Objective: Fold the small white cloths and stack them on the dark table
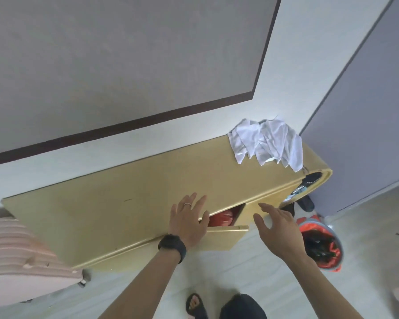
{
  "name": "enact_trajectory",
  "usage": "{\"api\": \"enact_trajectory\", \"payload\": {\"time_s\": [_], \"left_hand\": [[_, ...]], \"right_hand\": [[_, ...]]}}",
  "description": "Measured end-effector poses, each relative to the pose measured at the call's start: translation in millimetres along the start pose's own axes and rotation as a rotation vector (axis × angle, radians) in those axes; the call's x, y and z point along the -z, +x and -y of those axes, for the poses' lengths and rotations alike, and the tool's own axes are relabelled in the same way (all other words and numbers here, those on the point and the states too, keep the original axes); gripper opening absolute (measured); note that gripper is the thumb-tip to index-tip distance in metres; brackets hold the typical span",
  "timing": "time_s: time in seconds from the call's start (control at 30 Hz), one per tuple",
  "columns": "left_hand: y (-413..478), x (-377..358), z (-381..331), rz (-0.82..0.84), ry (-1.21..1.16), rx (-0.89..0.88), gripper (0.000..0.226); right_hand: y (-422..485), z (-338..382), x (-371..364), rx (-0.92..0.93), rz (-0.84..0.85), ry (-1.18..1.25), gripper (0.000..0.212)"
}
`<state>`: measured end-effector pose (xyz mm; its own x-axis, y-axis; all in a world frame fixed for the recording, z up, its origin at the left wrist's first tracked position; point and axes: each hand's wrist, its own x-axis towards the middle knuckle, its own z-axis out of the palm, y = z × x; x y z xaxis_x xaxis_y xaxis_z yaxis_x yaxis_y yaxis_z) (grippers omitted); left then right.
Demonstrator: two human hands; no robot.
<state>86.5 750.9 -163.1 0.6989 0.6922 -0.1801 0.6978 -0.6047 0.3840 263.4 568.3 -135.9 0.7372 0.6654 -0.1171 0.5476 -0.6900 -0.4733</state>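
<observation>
Arms reach forward from the bottom edge, both bare; the left hand lies palm-down with fingers spread wide on the front edge of a low yellow cabinet, gripping nothing, a pale ring on one finger and a black watch at the wrist; the right hand hovers just beside it, fingers loosely splayed and empty, apart from the cabinet; no writing can be read, only blurred white marks on a dark shoe at the cabinet's right end; the white cloths lie crumpled in a heap on the cabinet's far right top, well apart from both hands; a cabinet door hangs ajar below the hands, something red inside; a pink ribbed suitcase stands at left; an orange-lined bin sits on the floor at right.
</observation>
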Motion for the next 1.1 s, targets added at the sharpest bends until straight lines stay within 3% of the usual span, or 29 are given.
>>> {"api": "enact_trajectory", "payload": {"time_s": [0.43,0.63,0.83,0.97,1.1], "left_hand": [[202.6,-64.9,-5.5,0.206,0.049,0.282,0.055],[274.3,-107.1,3.3,0.275,0.057,0.369,0.061],[292.8,-142.0,16.2,0.404,0.036,0.446,0.064],[292.8,-139.3,21.5,0.452,0.040,0.429,0.067],[298.0,-117.8,25.8,0.566,0.042,0.383,0.075]], "right_hand": [[274.2,-56.2,-60.7,-0.226,0.365,0.045,0.052],[388.7,-72.0,-105.7,-0.307,0.350,0.089,0.052],[430.8,-77.4,-136.1,-0.400,0.251,0.013,0.039],[427.5,-70.3,-121.5,-0.413,0.166,0.234,0.018],[420.2,-31.4,-67.8,-0.313,0.113,0.467,0.014]]}}
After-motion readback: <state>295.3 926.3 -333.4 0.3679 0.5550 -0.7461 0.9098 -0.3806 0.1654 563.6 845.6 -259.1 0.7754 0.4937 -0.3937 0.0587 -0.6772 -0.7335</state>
